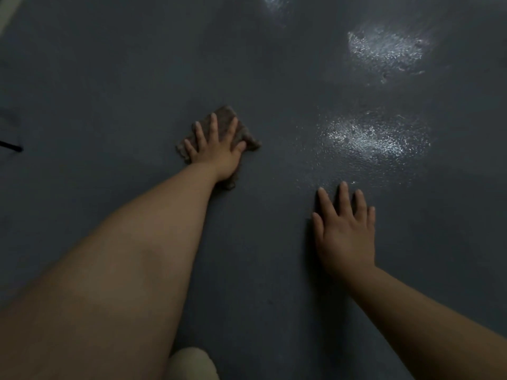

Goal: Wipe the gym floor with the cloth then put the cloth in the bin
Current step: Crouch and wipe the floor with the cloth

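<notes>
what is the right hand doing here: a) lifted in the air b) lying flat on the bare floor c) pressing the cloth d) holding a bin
b: the right hand lies flat, fingers spread, on the dark floor with nothing under it, while the left hand presses the brown cloth.

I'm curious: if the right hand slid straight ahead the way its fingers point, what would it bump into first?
Nothing solid, it seems. The right hand lies flat on the floor, and ahead of its fingers is only a shiny patch, maybe wet.
</notes>
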Motion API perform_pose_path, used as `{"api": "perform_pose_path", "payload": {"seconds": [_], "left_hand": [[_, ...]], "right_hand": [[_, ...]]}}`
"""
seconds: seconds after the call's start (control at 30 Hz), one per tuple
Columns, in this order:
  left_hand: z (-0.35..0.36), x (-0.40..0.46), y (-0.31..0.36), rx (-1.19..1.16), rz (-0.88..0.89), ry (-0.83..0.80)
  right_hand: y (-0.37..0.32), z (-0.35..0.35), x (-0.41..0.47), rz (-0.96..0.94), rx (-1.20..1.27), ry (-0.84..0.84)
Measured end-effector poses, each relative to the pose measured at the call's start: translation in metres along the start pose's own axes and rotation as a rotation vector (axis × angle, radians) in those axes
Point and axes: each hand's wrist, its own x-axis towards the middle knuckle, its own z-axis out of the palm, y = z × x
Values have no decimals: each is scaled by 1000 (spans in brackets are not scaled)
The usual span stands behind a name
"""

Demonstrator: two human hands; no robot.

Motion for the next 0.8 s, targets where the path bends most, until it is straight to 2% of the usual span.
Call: {"api": "perform_pose_path", "payload": {"seconds": [0.17, 0.33, 0.47, 0.53, 0.57, 0.7, 0.8], "left_hand": [[-1, -3, -49, -182, -321, 53], [32, -69, -114, -297, -646, 126], [61, -118, -99, -351, -769, 139], [73, -133, -67, -317, -710, 137], [81, -141, -48, -264, -627, 133], [102, -173, 25, 2, -68, 48], [93, -165, 26, 168, 229, -28]], "right_hand": [[2, 1, 1, -21, 25, 54], [1, 0, 0, -12, -4, 12], [0, 0, -3, -17, 3, 4], [0, 0, -7, -25, -2, -1], [1, 1, -10, -31, -2, -4], [1, 5, -22, -52, 17, -9], [2, 9, -29, -67, -1, -18]]}}
